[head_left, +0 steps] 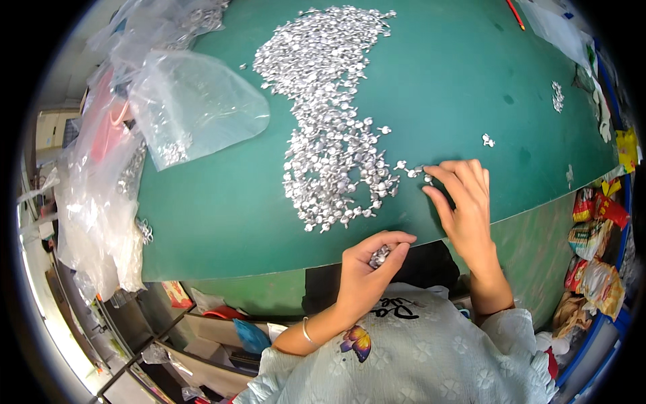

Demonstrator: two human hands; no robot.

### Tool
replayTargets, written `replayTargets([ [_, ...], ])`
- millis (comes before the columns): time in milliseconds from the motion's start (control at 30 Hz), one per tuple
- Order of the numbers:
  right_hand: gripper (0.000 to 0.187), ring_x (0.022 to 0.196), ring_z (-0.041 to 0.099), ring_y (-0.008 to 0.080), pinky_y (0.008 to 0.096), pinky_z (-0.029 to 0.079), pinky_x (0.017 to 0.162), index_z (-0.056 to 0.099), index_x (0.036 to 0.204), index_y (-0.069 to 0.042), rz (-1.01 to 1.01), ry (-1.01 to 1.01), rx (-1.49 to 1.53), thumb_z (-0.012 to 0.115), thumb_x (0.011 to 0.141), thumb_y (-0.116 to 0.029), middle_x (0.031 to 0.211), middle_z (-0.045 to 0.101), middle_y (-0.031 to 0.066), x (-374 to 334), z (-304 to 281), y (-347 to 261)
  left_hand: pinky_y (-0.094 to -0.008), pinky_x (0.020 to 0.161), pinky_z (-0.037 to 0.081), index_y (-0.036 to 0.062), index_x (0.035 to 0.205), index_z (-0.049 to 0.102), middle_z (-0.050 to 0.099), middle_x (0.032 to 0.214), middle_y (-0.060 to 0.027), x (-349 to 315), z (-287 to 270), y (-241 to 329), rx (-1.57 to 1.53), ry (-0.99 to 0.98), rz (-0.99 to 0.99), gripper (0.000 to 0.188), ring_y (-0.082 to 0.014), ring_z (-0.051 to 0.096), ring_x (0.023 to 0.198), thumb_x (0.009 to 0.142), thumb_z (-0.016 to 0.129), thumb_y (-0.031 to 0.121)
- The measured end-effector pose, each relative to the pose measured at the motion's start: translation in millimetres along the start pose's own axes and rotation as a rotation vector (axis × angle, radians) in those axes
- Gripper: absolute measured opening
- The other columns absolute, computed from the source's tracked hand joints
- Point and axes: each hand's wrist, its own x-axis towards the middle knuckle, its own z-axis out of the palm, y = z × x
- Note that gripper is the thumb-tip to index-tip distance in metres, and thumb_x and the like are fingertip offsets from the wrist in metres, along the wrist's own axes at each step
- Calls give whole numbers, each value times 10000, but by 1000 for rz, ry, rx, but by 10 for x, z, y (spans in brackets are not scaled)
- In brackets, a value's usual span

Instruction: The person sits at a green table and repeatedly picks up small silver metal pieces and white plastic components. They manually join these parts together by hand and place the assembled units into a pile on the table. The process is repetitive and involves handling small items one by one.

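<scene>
A long heap of small shiny silver metal pieces [330, 114] lies on the green table mat [437, 81]. My left hand [370, 266] is cupped at the table's near edge, closed around a small bunch of the silver pieces [380, 256]. My right hand [464, 202] rests on the mat to the right of the heap, its fingertips touching a few stray pieces [418, 172] at the heap's edge. Its fingers are spread and hold nothing that I can see.
A clear plastic bag [195, 108] with some silver pieces lies at the left, with more crumpled bags [101, 195] hanging over the table's left edge. Small clusters of pieces [557, 95] lie far right. Colourful packets [595, 229] are stacked at the right. A red pencil [516, 15] lies at the top.
</scene>
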Motion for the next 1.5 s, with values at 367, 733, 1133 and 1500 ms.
replayTargets([
  [367,87,726,497,237,331,350,662,583,724,-24,-12,30,-20,660,685,-37,734,567,64,-10,97,-31,-156,497,278,14,941,627,476,667,69,-116,-113,-89,-41,-40,85,125,9,358,578,832,571,39],
  [733,54,705,492,129,244,366,631,595,771,-1,285,-123,845,630,735,20,740,596,48,-261,2,-561,-152,493,275,23,999,601,392,614,57,-140,-106,-101,-67,140,342,308,-8,335,554,708,664,-58],
  [1133,148,672,493,214,304,365,626,608,714,-16,-78,-18,463,709,607,-29,707,589,66,-222,-25,-675,-189,459,291,15,916,655,396,580,17,-159,-212,-39,56,197,488,235,-42,357,511,693,674,-54],
  [1500,166,673,492,221,307,387,616,634,757,6,-91,-45,518,714,613,-15,737,608,78,-243,-86,-676,-189,472,314,11,922,665,465,597,9,-132,-265,-29,-25,129,457,210,-40,401,534,719,657,-40],
])
